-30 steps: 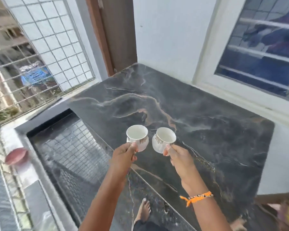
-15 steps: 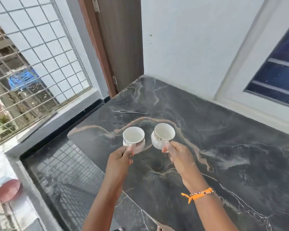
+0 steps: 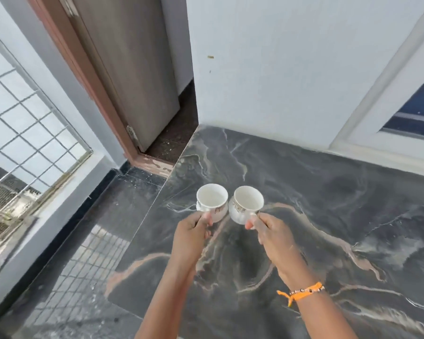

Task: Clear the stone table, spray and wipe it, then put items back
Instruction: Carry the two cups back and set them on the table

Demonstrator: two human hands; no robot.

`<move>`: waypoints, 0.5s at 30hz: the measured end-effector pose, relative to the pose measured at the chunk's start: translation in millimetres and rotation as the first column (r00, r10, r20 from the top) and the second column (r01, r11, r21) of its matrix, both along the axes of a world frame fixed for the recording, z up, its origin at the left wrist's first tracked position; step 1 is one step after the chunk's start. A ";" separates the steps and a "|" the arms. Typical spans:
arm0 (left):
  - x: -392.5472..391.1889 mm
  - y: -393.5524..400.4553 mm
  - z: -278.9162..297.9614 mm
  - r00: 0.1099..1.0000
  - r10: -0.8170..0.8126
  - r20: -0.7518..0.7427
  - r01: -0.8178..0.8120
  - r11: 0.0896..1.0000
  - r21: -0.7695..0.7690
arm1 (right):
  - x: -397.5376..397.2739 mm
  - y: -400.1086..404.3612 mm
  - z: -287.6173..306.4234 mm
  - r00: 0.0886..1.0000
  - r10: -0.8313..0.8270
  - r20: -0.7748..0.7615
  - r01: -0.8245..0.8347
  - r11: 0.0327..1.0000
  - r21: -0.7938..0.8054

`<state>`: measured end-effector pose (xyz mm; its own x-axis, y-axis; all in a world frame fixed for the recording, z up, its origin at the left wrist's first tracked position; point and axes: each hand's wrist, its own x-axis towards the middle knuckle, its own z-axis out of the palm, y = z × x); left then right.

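Observation:
The dark marble stone table (image 3: 328,216) fills the right and lower part of the head view, pale and rust veins running across it. My left hand (image 3: 191,233) grips the handle of a white cup (image 3: 212,200) with a gold pattern. My right hand (image 3: 272,236), an orange thread on its wrist, grips the handle of a second white cup (image 3: 246,206). Both cups are empty and held side by side, nearly touching, above the table's left part. I cannot tell whether their bases touch the stone.
A white wall (image 3: 279,69) and a window frame (image 3: 387,133) border the table's far side. A brown door (image 3: 132,77) stands at the far left corner. Left of the table lie glossy dark floor tiles (image 3: 83,253) and a metal window grille (image 3: 22,143).
Both hands have carried the cups toward the table's far left corner, and the view has tilted up toward the door and wall. The grips are unchanged.

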<state>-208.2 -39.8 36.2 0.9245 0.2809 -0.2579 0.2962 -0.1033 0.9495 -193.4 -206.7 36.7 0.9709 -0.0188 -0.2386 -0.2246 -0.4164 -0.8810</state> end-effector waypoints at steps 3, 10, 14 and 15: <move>27.3 30.1 -2.3 0.999 -0.050 -0.010 0.050 0.999 -0.006 | 18.2 27.2 -0.8 0.998 -0.057 0.017 0.057 0.998 0.001; 95.6 60.0 -15.9 0.994 -0.102 -0.029 0.102 0.995 -0.005 | 63.3 59.6 -9.9 0.977 -0.202 -0.074 0.210 0.969 0.132; 142.3 60.5 -30.7 0.991 -0.118 -0.066 0.121 0.992 0.034 | 106.6 68.2 -19.4 0.968 -0.242 -0.070 0.250 0.958 0.142; 153.5 59.4 -35.2 0.991 -0.109 -0.077 0.111 0.994 0.021 | 118.8 69.4 -22.4 0.966 -0.249 -0.070 0.257 0.958 0.127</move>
<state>-54.7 19.6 1.0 0.9281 0.1857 -0.3227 0.3529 -0.1628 0.9214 -74.6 -137.3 14.3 0.9245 -0.2266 -0.3066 -0.3551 -0.2192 -0.9087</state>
